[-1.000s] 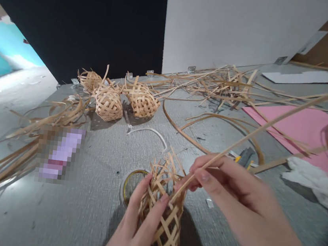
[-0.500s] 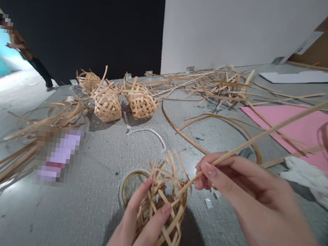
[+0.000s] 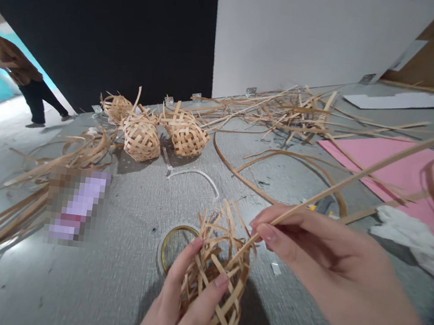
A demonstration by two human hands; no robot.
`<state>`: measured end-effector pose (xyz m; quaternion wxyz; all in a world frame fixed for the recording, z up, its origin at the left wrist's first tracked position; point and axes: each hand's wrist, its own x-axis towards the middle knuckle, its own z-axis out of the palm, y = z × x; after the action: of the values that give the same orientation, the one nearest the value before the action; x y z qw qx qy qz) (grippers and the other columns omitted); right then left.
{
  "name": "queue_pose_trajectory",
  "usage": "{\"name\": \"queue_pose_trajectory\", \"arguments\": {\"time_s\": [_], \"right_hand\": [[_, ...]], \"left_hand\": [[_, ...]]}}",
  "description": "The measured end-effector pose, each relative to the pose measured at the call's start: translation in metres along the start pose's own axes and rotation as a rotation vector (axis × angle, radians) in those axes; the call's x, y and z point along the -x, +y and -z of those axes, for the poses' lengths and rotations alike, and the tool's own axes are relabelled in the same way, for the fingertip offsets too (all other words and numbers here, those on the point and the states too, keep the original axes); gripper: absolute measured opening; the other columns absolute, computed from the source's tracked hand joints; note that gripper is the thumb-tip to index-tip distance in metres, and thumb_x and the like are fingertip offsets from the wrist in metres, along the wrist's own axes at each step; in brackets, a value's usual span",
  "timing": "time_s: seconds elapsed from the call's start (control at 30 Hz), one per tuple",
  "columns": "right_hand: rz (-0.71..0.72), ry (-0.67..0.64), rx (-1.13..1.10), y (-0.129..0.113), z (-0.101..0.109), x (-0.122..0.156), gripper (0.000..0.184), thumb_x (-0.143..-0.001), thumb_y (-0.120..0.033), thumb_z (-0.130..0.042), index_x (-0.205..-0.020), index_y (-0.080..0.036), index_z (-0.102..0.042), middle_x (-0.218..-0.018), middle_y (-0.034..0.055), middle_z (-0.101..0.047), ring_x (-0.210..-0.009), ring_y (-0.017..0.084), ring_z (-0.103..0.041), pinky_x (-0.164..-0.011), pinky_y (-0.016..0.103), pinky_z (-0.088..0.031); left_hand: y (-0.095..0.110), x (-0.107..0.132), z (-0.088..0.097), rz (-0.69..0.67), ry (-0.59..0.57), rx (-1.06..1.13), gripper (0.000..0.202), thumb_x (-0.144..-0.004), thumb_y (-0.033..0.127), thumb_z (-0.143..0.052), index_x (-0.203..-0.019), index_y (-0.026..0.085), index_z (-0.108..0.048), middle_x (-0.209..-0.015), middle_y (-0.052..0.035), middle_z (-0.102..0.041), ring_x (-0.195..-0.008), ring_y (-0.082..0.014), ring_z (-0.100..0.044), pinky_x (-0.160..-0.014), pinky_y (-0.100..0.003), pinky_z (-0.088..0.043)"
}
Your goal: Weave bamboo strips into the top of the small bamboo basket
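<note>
Left: my left hand [image 3: 177, 308] grips the woven bamboo basket [image 3: 220, 295] — long axis running away from me, loose ends outward
Right: my right hand [image 3: 320, 254] pinches a long bamboo strip [image 3: 361, 175]
Beside: tape roll [image 3: 173, 247] on the surface [image 3: 119, 282]

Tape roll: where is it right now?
In the head view, the tape roll lies on the grey table, just left of the half-woven strip basket and behind the person's left hand.

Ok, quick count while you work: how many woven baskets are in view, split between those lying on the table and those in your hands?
Woven baskets on the grey table: 3
Woven basket in the left hand: 1
Total: 4
</note>
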<state>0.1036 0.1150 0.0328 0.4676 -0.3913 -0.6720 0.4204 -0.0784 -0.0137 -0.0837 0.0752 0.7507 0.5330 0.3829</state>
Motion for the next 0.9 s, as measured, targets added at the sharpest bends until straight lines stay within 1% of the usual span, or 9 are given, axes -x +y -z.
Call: {"name": "queue_pose_trajectory", "arguments": {"time_s": [0.1, 0.23, 0.33, 0.4, 0.47, 0.53, 0.67, 0.8, 0.9], "right_hand": [[0.069, 0.037, 0.084, 0.0, -0.001, 0.002, 0.012, -0.08, -0.035, -0.072, -0.07, -0.029, -0.074, -0.068, -0.0012, -0.073, -0.062, 0.015, -0.067, -0.061, 0.02, -0.056], [0.107, 0.069, 0.144, -0.003, 0.0, 0.002, 0.014, -0.081, -0.034, -0.071, -0.067, -0.03, -0.073, -0.064, -0.0033, -0.073, -0.058, 0.014, -0.067, -0.06, 0.019, -0.056], [0.12, 0.097, 0.158, -0.003, 0.0, 0.003, 0.013, -0.081, -0.035, -0.071, -0.069, -0.032, -0.074, -0.066, -0.005, -0.075, -0.058, 0.013, -0.068, -0.057, 0.017, -0.055], [0.145, 0.133, 0.166, -0.001, -0.001, 0.006, 0.011, -0.081, -0.035, -0.072, -0.07, -0.034, -0.075, -0.068, -0.006, -0.075, -0.059, 0.013, -0.068, -0.058, 0.017, -0.055], [0.17, 0.178, 0.177, 0.0, -0.001, 0.009, 0.008, -0.08, -0.034, -0.073, -0.072, -0.034, -0.075, -0.07, -0.006, -0.075, -0.061, 0.013, -0.068, -0.061, 0.019, -0.056], [0.184, 0.205, 0.172, 0.001, 0.0, 0.011, 0.008, -0.081, -0.033, -0.072, -0.074, -0.034, -0.075, -0.069, -0.0056, -0.074, -0.061, 0.014, -0.068, -0.062, 0.019, -0.056], [0.135, 0.147, 0.147, -0.002, 0.001, 0.007, 0.01, -0.079, -0.031, -0.072, -0.07, -0.033, -0.074, -0.062, -0.0067, -0.071, -0.053, 0.012, -0.064, -0.055, 0.016, -0.054], [0.096, 0.074, 0.132, -0.002, -0.002, 0.004, 0.016, -0.079, -0.032, -0.07, -0.063, -0.03, -0.07, -0.062, -0.0074, -0.072, -0.055, 0.011, -0.066, -0.059, 0.015, -0.055], [0.067, 0.056, 0.135, 0.002, -0.005, 0.006, 0.015, -0.081, -0.034, -0.068, -0.067, -0.03, -0.071, -0.067, -0.0067, -0.074, -0.06, 0.012, -0.067, -0.059, 0.017, -0.055]], "left_hand": [[0.0, -0.001, -0.002, -0.006, 0.019, -0.009, 0.084, -0.083, 0.038, -0.072, -0.153, 0.036, -0.027, -0.167, -0.0036, -0.009, -0.143, -0.0373, -0.037, -0.094, -0.033, -0.058], [0.002, -0.007, -0.002, -0.044, 0.053, -0.048, 0.072, -0.091, 0.033, -0.062, -0.154, 0.033, -0.027, -0.166, -0.0024, -0.011, -0.144, -0.0316, -0.037, -0.097, -0.028, -0.055], [0.002, -0.008, -0.004, -0.059, 0.067, -0.051, 0.068, -0.093, 0.035, -0.059, -0.154, 0.031, -0.028, -0.166, -0.0022, -0.012, -0.146, -0.0292, -0.033, -0.1, -0.026, -0.052], [0.001, -0.006, -0.007, -0.029, 0.07, -0.018, 0.072, -0.091, 0.037, -0.062, -0.154, 0.034, -0.026, -0.167, -0.0017, -0.01, -0.148, -0.0316, -0.029, -0.102, -0.029, -0.052], [0.001, -0.003, -0.009, 0.018, 0.079, 0.014, 0.08, -0.087, 0.036, -0.067, -0.154, 0.038, -0.023, -0.167, -0.0008, -0.007, -0.149, -0.0358, -0.026, -0.104, -0.036, -0.052], [0.002, -0.002, -0.008, 0.038, 0.055, 0.03, 0.084, -0.085, 0.032, -0.069, -0.154, 0.04, -0.022, -0.168, 0.0009, -0.005, -0.15, -0.0368, -0.023, -0.106, -0.037, -0.051], [0.003, -0.005, -0.003, -0.016, 0.033, -0.015, 0.068, -0.094, 0.035, -0.056, -0.154, 0.034, -0.024, -0.167, 0.0023, -0.008, -0.15, -0.0279, -0.027, -0.102, -0.024, -0.051], [0.002, -0.011, 0.002, -0.082, 0.051, -0.016, 0.062, -0.097, 0.043, -0.05, -0.153, 0.026, -0.03, -0.166, -0.0055, -0.016, -0.145, -0.0282, -0.037, -0.103, -0.027, -0.051], [0.003, -0.015, 0.003, -0.095, 0.051, -0.015, 0.058, -0.1, 0.042, -0.041, -0.153, 0.023, -0.031, -0.166, -0.0046, -0.016, -0.147, -0.0234, -0.034, -0.108, -0.024, -0.045]]}}
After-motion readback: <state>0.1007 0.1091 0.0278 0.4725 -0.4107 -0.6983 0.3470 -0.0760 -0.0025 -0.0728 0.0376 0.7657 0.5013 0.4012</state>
